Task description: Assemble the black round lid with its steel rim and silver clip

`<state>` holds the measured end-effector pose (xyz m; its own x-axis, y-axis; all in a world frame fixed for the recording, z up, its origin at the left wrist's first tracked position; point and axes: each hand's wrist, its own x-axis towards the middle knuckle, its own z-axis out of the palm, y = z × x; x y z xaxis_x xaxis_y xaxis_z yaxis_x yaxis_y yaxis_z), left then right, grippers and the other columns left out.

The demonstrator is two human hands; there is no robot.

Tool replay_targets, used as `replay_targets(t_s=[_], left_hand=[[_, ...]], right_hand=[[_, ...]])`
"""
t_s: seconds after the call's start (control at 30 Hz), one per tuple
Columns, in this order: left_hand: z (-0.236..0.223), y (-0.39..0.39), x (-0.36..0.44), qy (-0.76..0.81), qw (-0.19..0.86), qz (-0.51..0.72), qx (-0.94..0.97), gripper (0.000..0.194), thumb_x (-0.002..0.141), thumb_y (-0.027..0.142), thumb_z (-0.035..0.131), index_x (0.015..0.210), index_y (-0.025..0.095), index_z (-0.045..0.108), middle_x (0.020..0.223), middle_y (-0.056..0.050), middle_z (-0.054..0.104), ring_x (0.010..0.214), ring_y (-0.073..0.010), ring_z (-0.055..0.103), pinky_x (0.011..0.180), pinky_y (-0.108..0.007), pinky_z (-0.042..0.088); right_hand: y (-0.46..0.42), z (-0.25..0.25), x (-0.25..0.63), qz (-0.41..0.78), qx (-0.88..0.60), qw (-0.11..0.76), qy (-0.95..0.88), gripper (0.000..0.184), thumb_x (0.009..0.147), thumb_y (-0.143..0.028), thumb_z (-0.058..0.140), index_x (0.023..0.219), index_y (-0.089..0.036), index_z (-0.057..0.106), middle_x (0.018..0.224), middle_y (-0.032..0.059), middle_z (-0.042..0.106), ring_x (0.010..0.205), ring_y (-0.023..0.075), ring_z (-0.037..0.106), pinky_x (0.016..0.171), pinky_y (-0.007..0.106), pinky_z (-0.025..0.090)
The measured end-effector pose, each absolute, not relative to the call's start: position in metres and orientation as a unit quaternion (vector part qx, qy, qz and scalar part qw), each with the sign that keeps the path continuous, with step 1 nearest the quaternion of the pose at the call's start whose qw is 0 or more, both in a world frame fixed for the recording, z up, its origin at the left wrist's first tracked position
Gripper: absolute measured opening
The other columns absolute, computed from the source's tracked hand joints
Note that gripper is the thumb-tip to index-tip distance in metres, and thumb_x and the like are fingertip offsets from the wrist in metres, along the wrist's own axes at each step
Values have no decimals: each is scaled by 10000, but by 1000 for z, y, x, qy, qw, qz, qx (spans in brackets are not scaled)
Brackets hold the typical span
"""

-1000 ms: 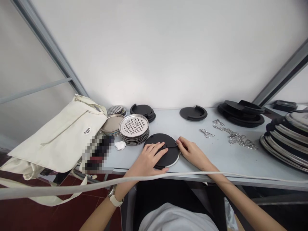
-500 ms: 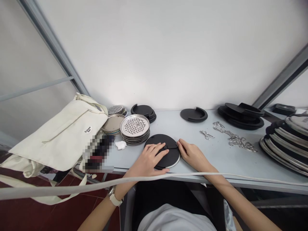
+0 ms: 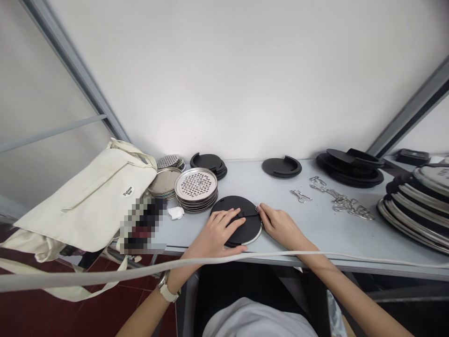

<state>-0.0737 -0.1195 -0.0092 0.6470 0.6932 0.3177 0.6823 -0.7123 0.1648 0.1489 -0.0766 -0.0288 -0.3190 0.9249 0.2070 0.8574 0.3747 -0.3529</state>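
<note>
A round black disc (image 3: 242,203) with a pale rim showing at its lower right lies near the table's front edge. My left hand (image 3: 220,231) rests flat across its left part, fingers spread. At the disc's right edge, my right hand (image 3: 277,222) pinches a small metal wire clip (image 3: 257,210), mostly hidden by the fingertips. A dark strip runs from the disc's middle toward that clip. Loose wire clips (image 3: 345,204) lie in a heap to the right, with a few more (image 3: 300,195) nearer my right hand.
Perforated metal discs (image 3: 196,183) are stacked left of my hands, beside plain metal discs (image 3: 164,180) and crumpled white tissue (image 3: 176,213). Black round covers (image 3: 282,166) sit along the wall. A larger stack (image 3: 417,210) stands right. A cream bag (image 3: 84,196) lies left; a white cable (image 3: 122,271) crosses in front.
Both hands stay in place on the disc and clip. The dark strip by the clip shows slightly more plainly; the whole view has shifted a little.
</note>
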Motion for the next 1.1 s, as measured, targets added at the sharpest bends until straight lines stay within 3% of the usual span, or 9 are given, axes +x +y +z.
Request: replay_targets(t_s=[1.1], left_hand=[[-6,-122,-72,390,37,194,899,543,859,483,555,1321,214,461,1441,-88,389,1295,-265,366,1045,-420,306]], right_hand=[[-78,-30,151,55,-540,187,-819,312,980,-319,246,817,-212,489,555,-2,590,470,150,543,502,260,246]])
